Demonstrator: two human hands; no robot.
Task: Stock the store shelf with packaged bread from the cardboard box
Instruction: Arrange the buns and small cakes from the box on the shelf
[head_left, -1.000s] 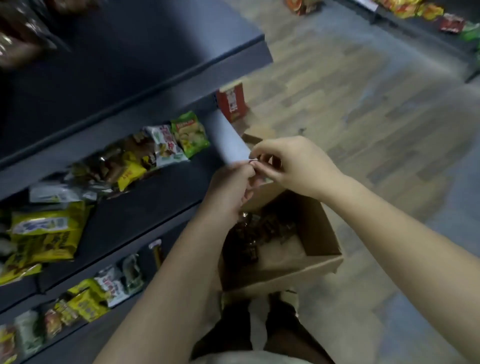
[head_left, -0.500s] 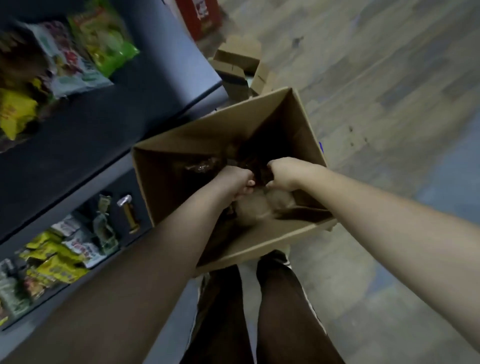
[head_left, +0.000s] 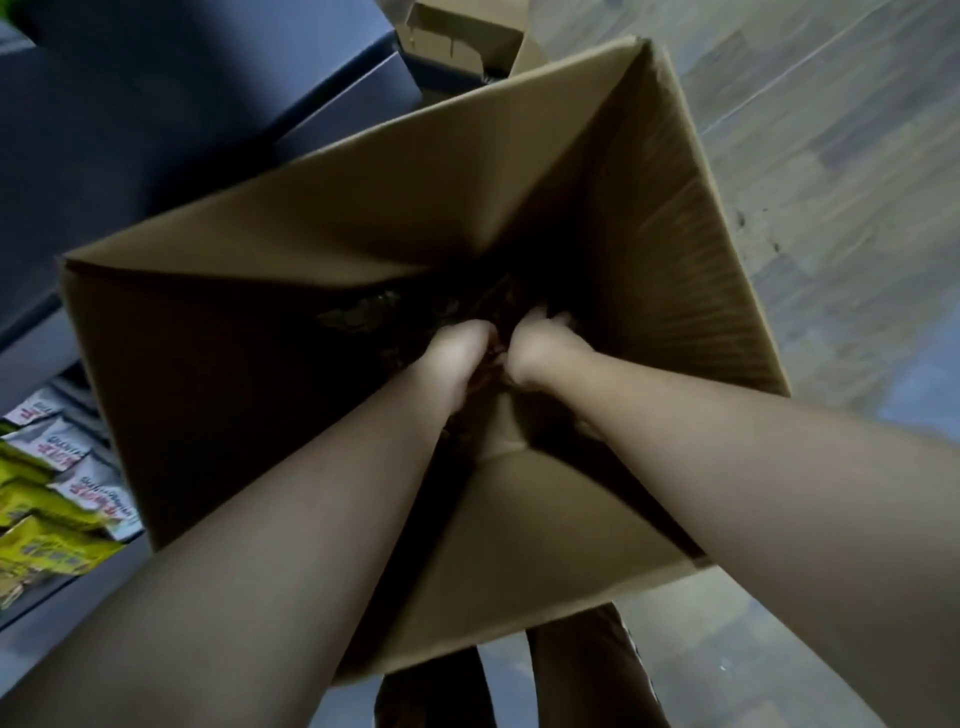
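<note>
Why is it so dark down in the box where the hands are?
Head view: the tall walls of the cardboard box shade its bottom, so the packages near the left hand and right hand look murky; both hands are slightly blurred, and the wide lens stretches the arms.

We look down on a floor (head_left: 831, 156) of pale grey-brown, wood-look planks. It spreads to the right of the fingers (head_left: 545, 325) and beyond them, and nearer us it takes on a bluish grey. Left of the fingers stands a dark blue-grey store shelf (head_left: 156, 104). Far to the left and nearer us than the fingers, a lower level carries yellow packets (head_left: 41, 551) and white packets (head_left: 98, 483) with red lettering. Beyond the fingers, just beside the shelf's corner, a small carton (head_left: 457, 36) sits open on the floor. The light is dim and soft.
</note>
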